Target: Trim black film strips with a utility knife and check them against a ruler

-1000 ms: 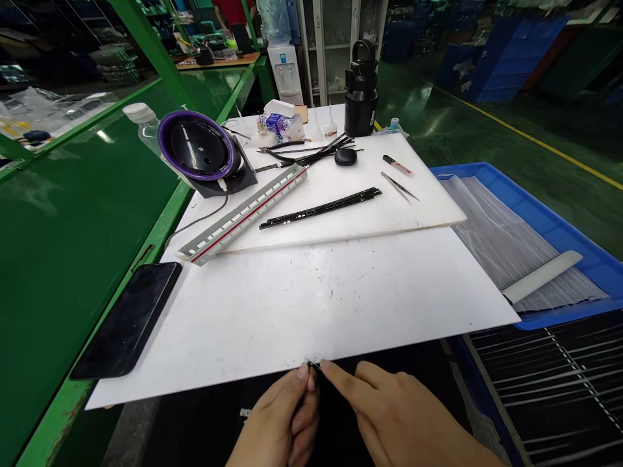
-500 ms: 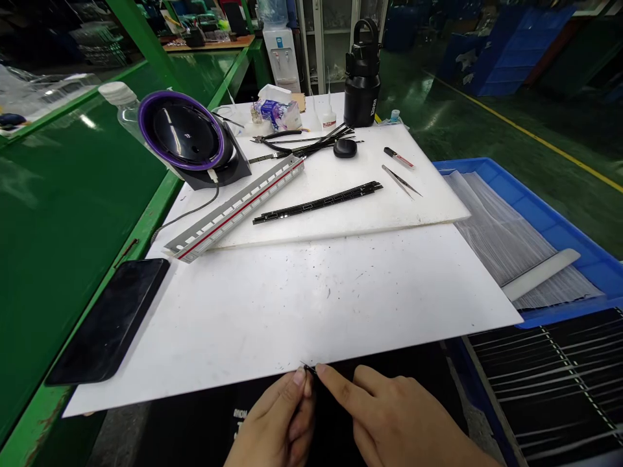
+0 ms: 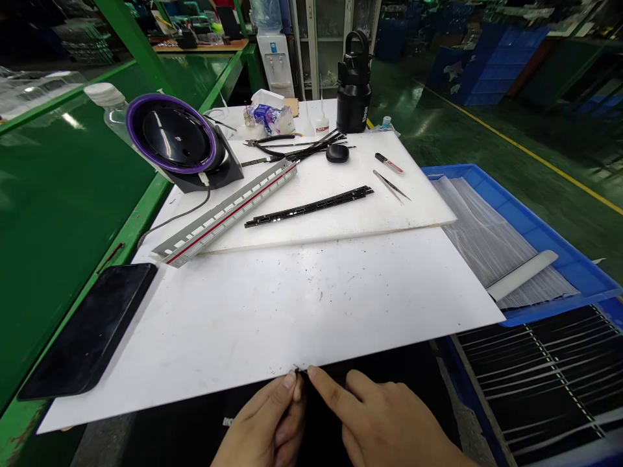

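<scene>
One dark piece (image 3: pixel 298 370), seemingly thin, sits in the left hand's grip (image 3: pixel 267 415).

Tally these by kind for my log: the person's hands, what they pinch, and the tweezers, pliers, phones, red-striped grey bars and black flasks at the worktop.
Hands: 2, left hand and right hand
Small dark piece at the left fingertips: 1
Tweezers: 1
Pliers: 1
Phone: 1
Red-striped grey bar: 1
Black flask: 1
Total: 8
</scene>
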Available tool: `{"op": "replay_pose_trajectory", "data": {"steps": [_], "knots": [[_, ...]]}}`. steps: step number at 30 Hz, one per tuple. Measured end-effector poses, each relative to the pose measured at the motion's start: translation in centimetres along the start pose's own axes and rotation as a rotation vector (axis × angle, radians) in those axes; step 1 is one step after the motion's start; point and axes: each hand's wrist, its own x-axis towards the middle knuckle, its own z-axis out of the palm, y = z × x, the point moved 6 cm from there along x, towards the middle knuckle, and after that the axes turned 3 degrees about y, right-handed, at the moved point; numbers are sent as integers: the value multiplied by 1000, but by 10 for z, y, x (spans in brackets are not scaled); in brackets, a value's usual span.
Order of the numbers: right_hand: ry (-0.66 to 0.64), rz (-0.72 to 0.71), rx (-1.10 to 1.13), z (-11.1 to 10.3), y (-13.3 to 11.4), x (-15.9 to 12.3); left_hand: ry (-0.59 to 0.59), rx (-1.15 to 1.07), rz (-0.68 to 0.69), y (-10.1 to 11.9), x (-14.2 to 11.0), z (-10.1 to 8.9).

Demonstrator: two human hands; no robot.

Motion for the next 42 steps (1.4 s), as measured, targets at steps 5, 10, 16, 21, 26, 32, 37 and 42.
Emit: {"op": "replay_pose_trajectory", "data": {"steps": [5,10,16,21,26,32,37,42], "knots": [[47,13,130,-4,4,-4,-52,59,58,7,-2,1],[59,0,185,-6,5,-5,-52,81,51,6,-1,0],[45,-10,152,-7,5,-4,-54,114,51,4,0,-1],[20,-19,94,-6,4,-5,-40,109,39,5,-1,0],[-15,-2,36,-5,1,-4,-18,115,66,6,0,-2],[60,8,105,-5,3,-7,-32,127,28,9,1,-4],[124,-8,222,-8,6,-9,-44,140,54,10,-1,-3],[97,1,194,-6,2,-9,-17,127,65,10,-1,2]]}}
